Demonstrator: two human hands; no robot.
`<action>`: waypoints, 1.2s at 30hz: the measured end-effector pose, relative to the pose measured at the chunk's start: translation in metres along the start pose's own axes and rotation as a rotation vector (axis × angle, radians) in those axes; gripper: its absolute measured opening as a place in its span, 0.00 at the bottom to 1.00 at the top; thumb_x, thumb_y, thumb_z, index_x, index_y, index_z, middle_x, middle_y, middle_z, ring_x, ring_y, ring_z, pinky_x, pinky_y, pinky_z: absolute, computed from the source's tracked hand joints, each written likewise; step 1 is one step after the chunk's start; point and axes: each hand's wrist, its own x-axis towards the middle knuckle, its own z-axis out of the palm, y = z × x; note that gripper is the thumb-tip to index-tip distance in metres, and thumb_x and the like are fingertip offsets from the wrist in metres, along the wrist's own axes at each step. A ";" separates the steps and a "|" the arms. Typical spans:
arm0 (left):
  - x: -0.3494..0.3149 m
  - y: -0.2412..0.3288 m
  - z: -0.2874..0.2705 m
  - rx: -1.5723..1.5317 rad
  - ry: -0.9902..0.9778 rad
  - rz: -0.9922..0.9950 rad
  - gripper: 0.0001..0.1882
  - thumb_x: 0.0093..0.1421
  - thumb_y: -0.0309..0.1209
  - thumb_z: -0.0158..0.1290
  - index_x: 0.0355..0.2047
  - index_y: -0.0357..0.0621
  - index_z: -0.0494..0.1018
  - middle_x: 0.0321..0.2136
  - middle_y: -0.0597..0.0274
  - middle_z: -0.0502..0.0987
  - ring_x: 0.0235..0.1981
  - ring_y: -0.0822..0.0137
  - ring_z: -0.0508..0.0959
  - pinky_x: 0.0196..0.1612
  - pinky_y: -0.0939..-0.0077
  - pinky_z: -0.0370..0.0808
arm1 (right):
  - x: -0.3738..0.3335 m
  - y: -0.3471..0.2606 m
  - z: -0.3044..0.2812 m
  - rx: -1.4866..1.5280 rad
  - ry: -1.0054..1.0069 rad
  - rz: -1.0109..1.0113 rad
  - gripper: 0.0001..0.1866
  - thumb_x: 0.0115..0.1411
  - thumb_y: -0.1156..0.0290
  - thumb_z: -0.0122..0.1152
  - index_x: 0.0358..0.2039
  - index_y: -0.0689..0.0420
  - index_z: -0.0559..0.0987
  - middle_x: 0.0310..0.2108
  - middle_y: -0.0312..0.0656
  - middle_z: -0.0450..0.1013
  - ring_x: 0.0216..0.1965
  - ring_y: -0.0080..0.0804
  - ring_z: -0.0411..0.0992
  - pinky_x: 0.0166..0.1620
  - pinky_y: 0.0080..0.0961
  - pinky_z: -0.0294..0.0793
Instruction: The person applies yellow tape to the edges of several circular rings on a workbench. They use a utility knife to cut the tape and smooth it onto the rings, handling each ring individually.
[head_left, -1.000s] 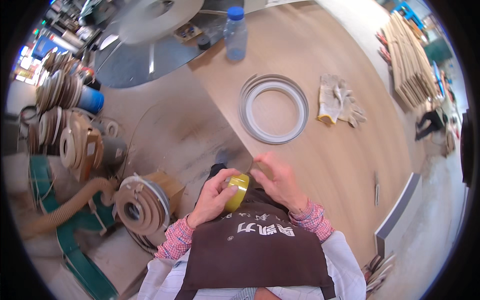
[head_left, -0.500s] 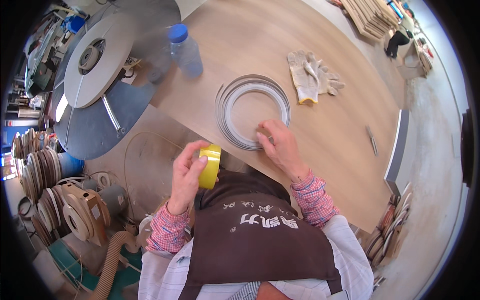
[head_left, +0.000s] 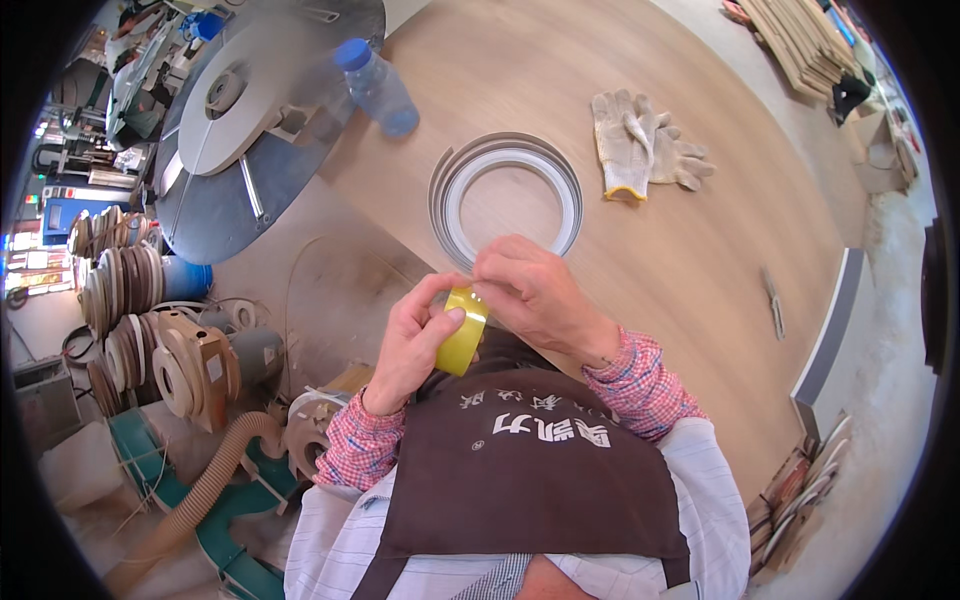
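My left hand (head_left: 422, 330) is wrapped round a roll of yellow tape (head_left: 462, 332), held over the near edge of the table in front of my apron. Close against the tape's upper rim is my right hand (head_left: 535, 295), its fingers bent and pinched together. Whatever lies between those fingertips is too small to make out. Just beyond both hands, a coil of grey edge-banding strip (head_left: 572, 200) lies flat on the wooden table (head_left: 690, 300). Its near edge is partly covered by my right hand.
A clear bottle with a blue cap (head_left: 380, 90) stands at the table's far left, beside a large disc-shaped reel machine (head_left: 230, 190). Work gloves (head_left: 625, 145) and a utility knife (head_left: 774, 303) lie on the right. Several banding rolls (head_left: 125, 275) and a ribbed hose (head_left: 215, 480) are at left.
My right hand has left the coil and come toward me to the tape roll. My left hand has brought the tape slightly right. The whole view has shifted a little.
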 end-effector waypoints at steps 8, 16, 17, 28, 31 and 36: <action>-0.008 -0.007 0.013 -0.088 -0.072 -0.098 0.22 0.69 0.26 0.50 0.63 0.39 0.66 0.31 0.57 0.82 0.28 0.66 0.84 0.33 0.73 0.82 | -0.017 -0.007 -0.012 0.017 -0.010 -0.024 0.03 0.59 0.74 0.63 0.30 0.59 0.80 0.31 0.42 0.74 0.38 0.44 0.75 0.39 0.39 0.76; 0.009 0.009 0.005 -0.157 -0.212 -0.206 0.23 0.68 0.25 0.49 0.63 0.37 0.66 0.36 0.51 0.82 0.32 0.62 0.85 0.36 0.70 0.84 | -0.007 -0.012 -0.023 -0.080 0.011 -0.011 0.08 0.58 0.70 0.67 0.26 0.58 0.79 0.31 0.41 0.75 0.38 0.44 0.76 0.38 0.39 0.76; 0.011 0.007 0.004 -0.133 -0.213 -0.178 0.23 0.68 0.24 0.49 0.63 0.36 0.65 0.36 0.51 0.82 0.32 0.62 0.85 0.37 0.69 0.84 | -0.004 -0.010 -0.019 -0.067 0.040 -0.020 0.09 0.58 0.69 0.67 0.26 0.58 0.78 0.30 0.41 0.75 0.37 0.44 0.75 0.38 0.39 0.76; 0.000 0.015 -0.012 -0.129 -0.133 -0.154 0.23 0.68 0.24 0.48 0.63 0.38 0.65 0.37 0.49 0.82 0.34 0.62 0.85 0.38 0.66 0.85 | 0.014 0.003 -0.002 0.471 -0.226 0.505 0.16 0.62 0.61 0.69 0.31 0.62 0.80 0.30 0.45 0.76 0.32 0.32 0.73 0.36 0.32 0.72; -0.006 0.017 -0.014 -0.107 0.019 -0.028 0.22 0.67 0.25 0.48 0.61 0.40 0.67 0.37 0.49 0.82 0.31 0.62 0.85 0.35 0.69 0.84 | 0.017 0.019 -0.003 0.290 -0.114 0.405 0.13 0.65 0.63 0.66 0.34 0.62 0.80 0.33 0.46 0.76 0.34 0.34 0.74 0.39 0.31 0.73; 0.024 0.011 -0.041 0.307 0.380 0.246 0.20 0.67 0.29 0.54 0.59 0.40 0.69 0.37 0.52 0.81 0.31 0.66 0.82 0.37 0.74 0.80 | 0.040 0.082 -0.008 -0.165 0.068 0.337 0.19 0.65 0.56 0.64 0.31 0.61 0.82 0.26 0.51 0.77 0.28 0.51 0.76 0.34 0.43 0.74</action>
